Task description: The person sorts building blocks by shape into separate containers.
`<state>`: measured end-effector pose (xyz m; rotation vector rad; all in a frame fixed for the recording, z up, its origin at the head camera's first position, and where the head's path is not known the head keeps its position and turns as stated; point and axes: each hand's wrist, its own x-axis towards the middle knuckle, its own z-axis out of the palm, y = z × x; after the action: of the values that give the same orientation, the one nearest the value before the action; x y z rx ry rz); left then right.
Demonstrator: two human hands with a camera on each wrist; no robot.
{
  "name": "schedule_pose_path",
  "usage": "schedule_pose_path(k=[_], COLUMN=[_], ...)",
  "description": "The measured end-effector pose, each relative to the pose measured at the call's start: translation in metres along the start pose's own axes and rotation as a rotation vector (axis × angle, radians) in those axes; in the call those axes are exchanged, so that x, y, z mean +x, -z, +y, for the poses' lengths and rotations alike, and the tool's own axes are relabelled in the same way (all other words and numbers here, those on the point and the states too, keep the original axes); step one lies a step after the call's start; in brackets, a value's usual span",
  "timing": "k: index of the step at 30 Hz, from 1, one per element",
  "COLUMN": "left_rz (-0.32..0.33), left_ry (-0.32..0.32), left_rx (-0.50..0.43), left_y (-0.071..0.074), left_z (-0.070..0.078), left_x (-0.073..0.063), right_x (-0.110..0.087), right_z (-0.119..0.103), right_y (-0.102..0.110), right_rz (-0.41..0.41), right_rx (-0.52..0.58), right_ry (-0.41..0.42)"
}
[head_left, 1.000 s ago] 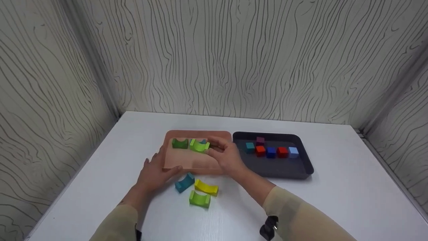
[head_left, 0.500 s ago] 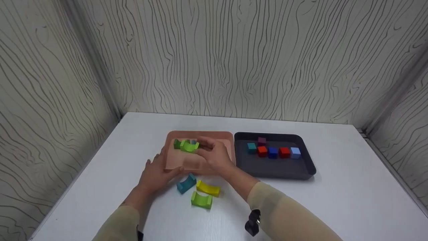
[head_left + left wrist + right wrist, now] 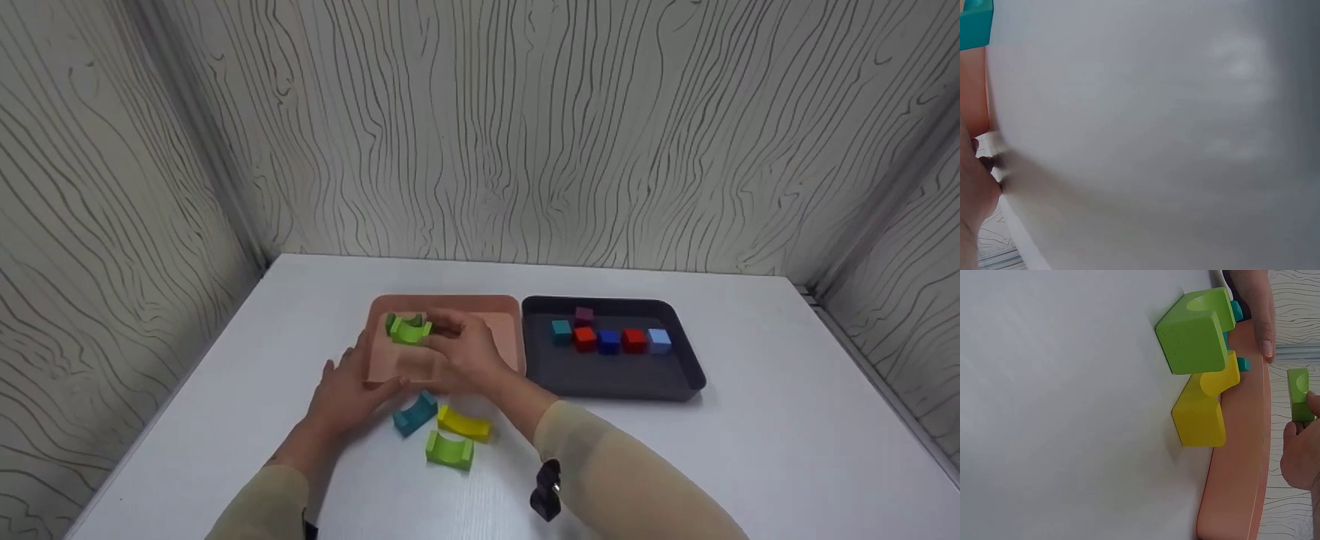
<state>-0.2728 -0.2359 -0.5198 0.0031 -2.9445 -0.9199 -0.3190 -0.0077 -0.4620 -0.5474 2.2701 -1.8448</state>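
My right hand (image 3: 466, 346) pinches a light green arched block (image 3: 410, 332) by its right end, above the salmon tray (image 3: 502, 352). In the right wrist view the held block (image 3: 1298, 385) is clear of the tray wall. A darker green block (image 3: 391, 322) in the tray is partly hidden behind it. My left hand (image 3: 346, 395) spreads round the tray's front left corner, its thumb extended along the front wall. In front of the tray lie a teal arched block (image 3: 415, 415), a yellow one (image 3: 464, 425) and another light green one (image 3: 450, 451).
Beside the salmon tray, on the right, stands a dark tray (image 3: 615, 384) with several small cubes, among them a blue cube (image 3: 609, 343) and a light blue one (image 3: 659, 342). Wood-patterned panels (image 3: 487, 135) rise behind and beside the white table (image 3: 795, 420).
My right hand has carried the light green block leftward over the tray, now overlapping the darker green one. A teal block seen in the tray earlier is now hidden. My left hand has stayed put.
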Motion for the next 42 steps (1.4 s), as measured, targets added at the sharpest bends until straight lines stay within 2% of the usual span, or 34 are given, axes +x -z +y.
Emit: schedule_pose_path(k=[10, 14, 22, 29, 36, 42], left_rz=[0.007, 0.013, 0.019, 0.013, 0.014, 0.016], left_ry=[0.003, -0.005, -0.022, -0.025, -0.025, -0.026], left_rx=[0.015, 0.02, 0.025, 0.017, 0.024, 0.029], left_y=[0.002, 0.001, 0.0, -0.002, -0.002, 0.0], left_z=[-0.001, -0.002, 0.0, 0.001, 0.001, 0.0], left_x=[-0.003, -0.002, 0.001, 0.001, 0.001, 0.002], right_x=[0.011, 0.014, 0.021, 0.023, 0.026, 0.031], right_z=[0.005, 0.007, 0.013, 0.011, 0.013, 0.011], right_y=[-0.011, -0.014, -0.015, -0.016, -0.019, -0.022], right_rz=[-0.009, -0.018, 0.025, 0.019, -0.002, -0.014], right_rx=[-0.012, -0.013, -0.117, -0.157, -0.147, -0.151], right_ry=[-0.018, -0.067, -0.092, -0.13, -0.149, -0.201])
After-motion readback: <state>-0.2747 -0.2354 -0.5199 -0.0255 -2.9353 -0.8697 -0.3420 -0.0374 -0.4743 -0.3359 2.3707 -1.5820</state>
